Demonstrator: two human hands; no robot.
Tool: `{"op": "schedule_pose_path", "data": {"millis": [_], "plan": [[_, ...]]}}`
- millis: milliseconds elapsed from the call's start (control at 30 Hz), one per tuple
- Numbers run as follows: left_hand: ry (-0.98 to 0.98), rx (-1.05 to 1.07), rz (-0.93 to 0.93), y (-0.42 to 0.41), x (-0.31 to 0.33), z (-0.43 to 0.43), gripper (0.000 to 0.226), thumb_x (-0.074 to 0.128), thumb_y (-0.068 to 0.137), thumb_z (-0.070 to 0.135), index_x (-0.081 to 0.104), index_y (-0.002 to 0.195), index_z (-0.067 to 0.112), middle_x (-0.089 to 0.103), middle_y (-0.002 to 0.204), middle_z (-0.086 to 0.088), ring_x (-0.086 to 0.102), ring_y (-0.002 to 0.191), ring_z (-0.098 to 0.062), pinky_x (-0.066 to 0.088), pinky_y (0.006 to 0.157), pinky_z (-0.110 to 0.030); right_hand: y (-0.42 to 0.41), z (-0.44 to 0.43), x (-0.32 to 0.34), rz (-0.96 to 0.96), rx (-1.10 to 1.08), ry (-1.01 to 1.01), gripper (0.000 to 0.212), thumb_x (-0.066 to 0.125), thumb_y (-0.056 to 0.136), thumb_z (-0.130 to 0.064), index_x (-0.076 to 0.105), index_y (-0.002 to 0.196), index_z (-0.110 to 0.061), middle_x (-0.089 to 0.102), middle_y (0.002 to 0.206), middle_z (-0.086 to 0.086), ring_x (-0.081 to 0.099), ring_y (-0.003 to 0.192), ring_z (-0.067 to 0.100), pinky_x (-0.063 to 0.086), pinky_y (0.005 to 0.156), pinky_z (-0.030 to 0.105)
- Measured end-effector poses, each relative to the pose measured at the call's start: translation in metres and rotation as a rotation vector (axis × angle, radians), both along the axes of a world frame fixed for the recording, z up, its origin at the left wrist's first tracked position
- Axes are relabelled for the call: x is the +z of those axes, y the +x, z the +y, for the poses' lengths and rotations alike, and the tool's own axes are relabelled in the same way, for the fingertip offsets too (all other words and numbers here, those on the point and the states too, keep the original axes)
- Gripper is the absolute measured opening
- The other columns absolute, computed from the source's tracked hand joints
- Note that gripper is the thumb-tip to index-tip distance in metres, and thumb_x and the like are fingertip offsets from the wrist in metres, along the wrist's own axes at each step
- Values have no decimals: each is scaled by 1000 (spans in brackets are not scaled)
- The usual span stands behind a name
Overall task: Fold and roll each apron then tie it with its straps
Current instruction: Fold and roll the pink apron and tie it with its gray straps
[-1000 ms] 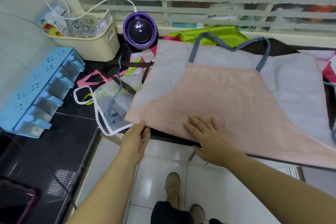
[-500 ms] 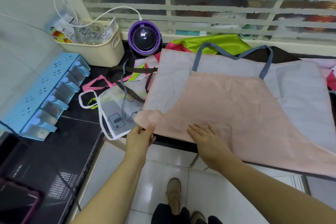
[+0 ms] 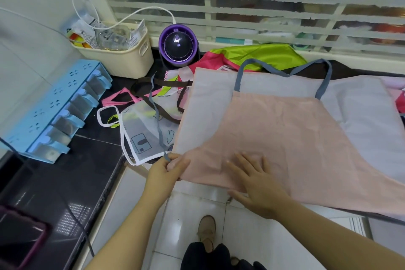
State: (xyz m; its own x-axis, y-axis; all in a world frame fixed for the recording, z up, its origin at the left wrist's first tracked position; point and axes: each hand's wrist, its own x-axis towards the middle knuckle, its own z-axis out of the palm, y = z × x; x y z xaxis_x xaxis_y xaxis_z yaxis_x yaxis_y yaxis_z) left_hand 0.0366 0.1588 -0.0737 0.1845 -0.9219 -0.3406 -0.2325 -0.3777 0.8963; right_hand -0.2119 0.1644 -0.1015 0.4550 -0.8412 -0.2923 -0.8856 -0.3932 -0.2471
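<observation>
Count: two hands, both on one pink apron (image 3: pixel 285 142). It lies spread flat across the black counter (image 3: pixel 83 171), bib toward the window. A pale grey layer shows beyond it on both sides; we cannot tell whether that is the apron's own reverse.

Straps seen: two. One grey neck loop (image 3: pixel 327 79) lies at the bib's top. One grey side tie (image 3: pixel 158 125) trails left over the neighbouring heap and ends at the left hand.

Left hand (image 3: pixel 164 171): fingers and thumb curled, pinching the apron's near-left corner together with the tie's end. Right hand (image 3: pixel 256 182): fingers straight and spread, palm pressed flat on the pink cloth near its front edge.

Other aprons, at least three: a white-edged printed apron (image 3: pixel 140 138) just left of the pink one, a green apron (image 3: pixel 258 55) behind it, and a red-pink one beside the green, mostly covered.

Singles at the back-left: cream basket (image 3: pixel 122 61), purple round device (image 3: pixel 178 47), blue rack (image 3: pixel 54 107) along the wall. One phone in a dark red case (image 3: pixel 19 237) lies at the near-left.

Edges: the pink apron's front edge overhangs the counter's front edge, above the white floor tiles (image 3: pixel 190 204). Bare counter shows between the rack and the printed apron.
</observation>
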Motion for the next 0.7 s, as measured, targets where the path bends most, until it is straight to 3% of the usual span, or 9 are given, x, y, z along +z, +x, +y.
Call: {"op": "schedule_pose_path", "data": {"millis": [100,200,333,433,533,633,700], "plan": [[5,6,-177,6,2,-7,31,67,88,22,57,63,6,55,58,-2,50,55,-8,35,48,-11,1,-11,-5,24,-111,27,98,-18,64,-81,-3,151,-38,-9,161,-2,-12,147,17,-10,114,56],[48,104,-364,8,-4,-17,45,70,86,31,44,56,10,46,54,-2,41,52,-13,28,43,-18,-15,-18,-13,133,-276,48,111,-32,48,-85,-12,148,-41,-19,158,-7,-13,147,19,-1,109,65],[75,146,-502,2,-11,-28,50,71,83,39,43,55,8,46,55,-4,45,58,-19,30,47,-28,-44,-18,-16,180,-490,102,80,1,78,-81,-13,148,-43,-25,156,-12,-19,145,20,4,107,70],[137,177,-525,-1,-13,-33,49,69,80,49,50,70,5,51,64,-5,54,72,-26,36,56,-31,-56,-13,-11,203,-567,131,72,11,88,-72,-14,148,-42,-26,156,-12,-21,145,22,4,106,72],[144,331,-495,-4,-11,-33,55,72,74,52,49,101,10,56,94,-6,56,88,-29,47,71,-38,-61,-13,-8,203,-592,166,72,12,89,-72,-16,147,-41,-26,155,-12,-21,145,23,3,106,71],[-38,477,-598,-15,-3,-27,68,76,75,36,42,128,11,42,128,-14,45,113,-36,43,94,-50,-66,-14,-2,167,-613,158,70,19,92,-67,-6,151,-36,-18,159,-7,-12,147,23,8,108,67],[-198,307,-727,-30,-3,-26,61,73,79,27,45,131,11,40,131,-16,39,119,-37,35,103,-52,-76,-9,3,142,-668,29,66,26,94,-60,14,150,-28,3,160,2,9,145,25,18,109,57]]}}
